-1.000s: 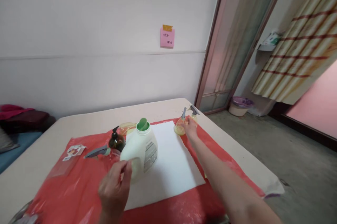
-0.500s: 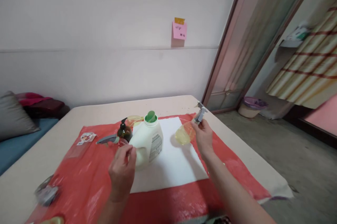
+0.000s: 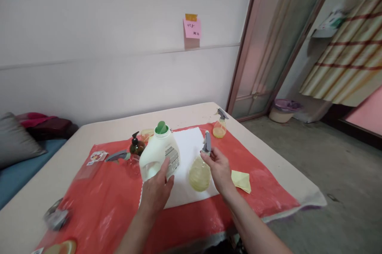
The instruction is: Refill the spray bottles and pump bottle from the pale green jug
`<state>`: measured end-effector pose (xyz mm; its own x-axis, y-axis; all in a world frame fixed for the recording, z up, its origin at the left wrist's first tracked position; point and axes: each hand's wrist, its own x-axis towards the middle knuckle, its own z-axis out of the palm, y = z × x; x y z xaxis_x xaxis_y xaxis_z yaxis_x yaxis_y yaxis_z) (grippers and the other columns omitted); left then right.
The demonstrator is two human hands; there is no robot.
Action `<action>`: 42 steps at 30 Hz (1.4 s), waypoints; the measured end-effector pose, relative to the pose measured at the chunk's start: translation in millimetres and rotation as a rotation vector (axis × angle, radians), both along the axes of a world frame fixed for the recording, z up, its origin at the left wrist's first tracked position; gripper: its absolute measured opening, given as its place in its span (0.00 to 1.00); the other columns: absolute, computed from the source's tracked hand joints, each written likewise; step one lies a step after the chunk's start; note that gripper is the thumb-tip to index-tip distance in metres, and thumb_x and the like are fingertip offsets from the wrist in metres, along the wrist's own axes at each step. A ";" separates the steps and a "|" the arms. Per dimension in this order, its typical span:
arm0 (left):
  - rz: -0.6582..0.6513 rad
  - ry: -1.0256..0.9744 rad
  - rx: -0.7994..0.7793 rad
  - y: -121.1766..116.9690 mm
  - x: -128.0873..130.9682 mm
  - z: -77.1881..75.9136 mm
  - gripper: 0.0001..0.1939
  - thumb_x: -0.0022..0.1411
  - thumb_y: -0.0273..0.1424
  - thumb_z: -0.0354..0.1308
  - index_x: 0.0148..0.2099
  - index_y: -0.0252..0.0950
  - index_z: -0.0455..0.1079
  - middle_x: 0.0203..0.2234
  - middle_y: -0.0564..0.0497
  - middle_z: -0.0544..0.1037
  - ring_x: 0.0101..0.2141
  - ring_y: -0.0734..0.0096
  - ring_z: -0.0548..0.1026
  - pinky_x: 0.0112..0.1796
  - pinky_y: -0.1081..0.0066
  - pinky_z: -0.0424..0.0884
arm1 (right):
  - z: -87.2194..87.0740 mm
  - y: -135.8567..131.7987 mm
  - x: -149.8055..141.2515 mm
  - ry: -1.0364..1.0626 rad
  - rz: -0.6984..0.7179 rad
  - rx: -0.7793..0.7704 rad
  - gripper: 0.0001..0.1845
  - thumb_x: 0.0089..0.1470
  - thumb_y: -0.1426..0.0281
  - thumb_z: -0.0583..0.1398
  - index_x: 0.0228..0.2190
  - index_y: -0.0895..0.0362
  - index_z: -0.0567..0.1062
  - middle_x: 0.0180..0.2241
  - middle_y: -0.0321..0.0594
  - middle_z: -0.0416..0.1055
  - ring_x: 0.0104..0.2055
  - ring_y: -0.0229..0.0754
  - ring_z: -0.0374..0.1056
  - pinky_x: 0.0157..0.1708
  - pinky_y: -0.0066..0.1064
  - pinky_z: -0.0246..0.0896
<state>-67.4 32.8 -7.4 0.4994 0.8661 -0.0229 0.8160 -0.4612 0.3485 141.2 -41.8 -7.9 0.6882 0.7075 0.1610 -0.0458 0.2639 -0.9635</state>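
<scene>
My right hand (image 3: 220, 166) is closed around the neck of a clear spray bottle (image 3: 199, 175) with yellowish liquid and a grey trigger head. The bottle stands nearly upright over a white sheet (image 3: 188, 138); whether its base touches the sheet, I cannot tell. To its left is a pale green-white jug (image 3: 158, 150) with a handle, a printed label and a green piece in its mouth. My left hand (image 3: 155, 191) is in front of the jug, index finger stretched toward the label and thumb apart. Nothing shows in its grasp; fingertip contact is unclear.
Red plastic (image 3: 104, 202) covers much of the table. A second spray bottle (image 3: 220, 130) stands at the back right, with yellow paper (image 3: 241, 180) nearer. Left of the jug are a dark pump bottle (image 3: 137, 146) and a lying spray bottle (image 3: 133, 162). A grey item (image 3: 56, 218) lies front left.
My right hand has brought the spray bottle left and nearer, uncovering the second spray bottle behind. My left hand has gone from curled fingers to an outstretched index finger before the jug.
</scene>
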 end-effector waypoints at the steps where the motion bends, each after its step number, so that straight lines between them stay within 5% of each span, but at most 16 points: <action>1: 0.003 -0.019 -0.008 0.5 0.9 1.4 0.34 0.71 0.35 0.51 0.75 0.46 0.50 0.40 0.49 0.84 0.40 0.58 0.81 0.36 0.68 0.67 | 0.8 0.0 0.0 0.008 0.006 0.004 0.19 0.45 0.57 0.70 0.37 0.54 0.79 0.34 0.38 0.78 0.38 0.46 0.71 0.41 0.38 0.63; 13: 0.113 -0.115 -0.080 -6.8 9.9 2.3 0.33 0.69 0.38 0.51 0.73 0.41 0.52 0.32 0.52 0.81 0.34 0.61 0.79 0.32 0.70 0.60 | 12.1 -0.4 -15.9 0.081 0.066 0.041 0.17 0.44 0.60 0.70 0.37 0.53 0.79 0.35 0.37 0.79 0.38 0.45 0.73 0.42 0.37 0.66; 33: 0.133 -0.216 -0.051 4.7 3.8 -3.5 0.33 0.66 0.40 0.54 0.71 0.39 0.58 0.29 0.53 0.78 0.31 0.62 0.77 0.30 0.70 0.62 | 20.4 -3.5 -22.1 0.084 0.101 0.049 0.17 0.46 0.61 0.69 0.38 0.54 0.78 0.35 0.39 0.80 0.39 0.45 0.75 0.41 0.36 0.69; 36: 0.126 -0.365 -0.099 -4.1 8.2 -3.2 0.33 0.65 0.43 0.56 0.69 0.38 0.61 0.28 0.53 0.77 0.30 0.63 0.76 0.32 0.68 0.66 | 21.7 -3.5 -22.7 0.087 0.100 0.046 0.17 0.45 0.61 0.69 0.37 0.54 0.78 0.34 0.38 0.79 0.38 0.45 0.74 0.39 0.35 0.69; 39: 0.050 -0.689 -0.208 -23.7 19.2 -6.7 0.35 0.62 0.47 0.60 0.68 0.38 0.62 0.42 0.47 0.79 0.40 0.61 0.77 0.43 0.63 0.72 | 23.9 -4.4 -24.7 0.141 0.117 0.068 0.17 0.46 0.61 0.70 0.38 0.53 0.78 0.34 0.37 0.79 0.37 0.44 0.74 0.39 0.35 0.69; 42: -0.050 -0.884 -0.205 -43.9 33.8 -14.1 0.47 0.48 0.44 0.73 0.67 0.40 0.60 0.60 0.40 0.69 0.60 0.48 0.69 0.59 0.52 0.66 | 26.5 -6.4 -26.8 0.241 0.157 0.098 0.17 0.47 0.61 0.70 0.39 0.52 0.78 0.35 0.36 0.80 0.39 0.45 0.75 0.42 0.36 0.69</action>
